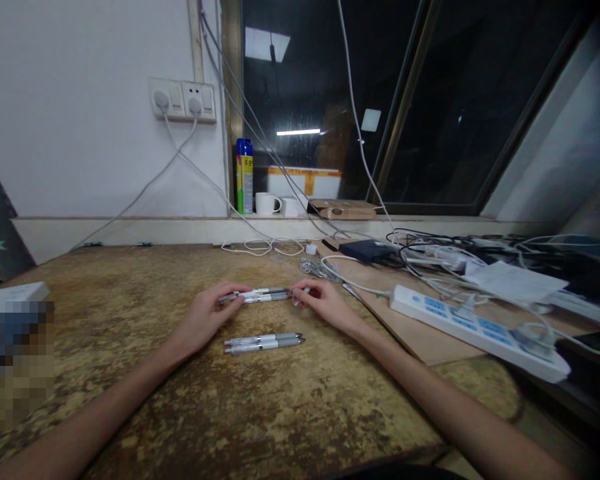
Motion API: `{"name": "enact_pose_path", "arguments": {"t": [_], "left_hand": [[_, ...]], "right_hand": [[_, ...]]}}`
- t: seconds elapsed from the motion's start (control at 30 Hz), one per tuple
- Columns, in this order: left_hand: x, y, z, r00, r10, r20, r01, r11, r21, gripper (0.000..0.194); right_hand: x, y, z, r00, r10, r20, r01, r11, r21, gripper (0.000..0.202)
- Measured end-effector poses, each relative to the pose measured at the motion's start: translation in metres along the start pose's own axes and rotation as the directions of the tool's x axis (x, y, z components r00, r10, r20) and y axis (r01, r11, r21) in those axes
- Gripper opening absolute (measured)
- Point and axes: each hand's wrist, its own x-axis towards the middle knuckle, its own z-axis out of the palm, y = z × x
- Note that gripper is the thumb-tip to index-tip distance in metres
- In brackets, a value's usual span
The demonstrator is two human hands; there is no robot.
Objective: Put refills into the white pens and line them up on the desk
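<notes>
Over the worn wooden table my left hand (217,313) is closed around the left end of a small bunch of pens (266,295). The pens lie side by side, white and clear with grey grips, their tips toward the right. At those tips my right hand (317,300) is pinched, with a small pale piece showing between the fingers; what it is I cannot make out. Nearer to me, two similar pens (264,343) lie together on the table, pointing right, touched by neither hand. Part of the upper pens is hidden by my left fingers.
A white power strip (475,333) with plugs lies on a brown board at the right, among tangled cables. Behind my right hand is a crumpled clear wrapper (315,269). A spray can (245,177) and a white mug (268,203) stand on the window sill.
</notes>
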Motion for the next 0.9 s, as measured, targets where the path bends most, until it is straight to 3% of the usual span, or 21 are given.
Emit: {"name": "enact_pose_path", "arguments": {"t": [0.33,0.9], "left_hand": [[-0.002,0.014,0.002,1.000,0.003,0.018,-0.002,1.000,-0.024,0.025],[-0.002,0.018,0.004,0.999,-0.023,0.025,0.023,0.999,-0.028,0.027]], "right_hand": [[-0.008,-0.019,0.019,0.998,-0.059,0.006,0.059,0.998,-0.009,0.027],[-0.011,-0.027,0.021,0.996,-0.049,0.079,0.049,0.999,-0.006,0.040]]}}
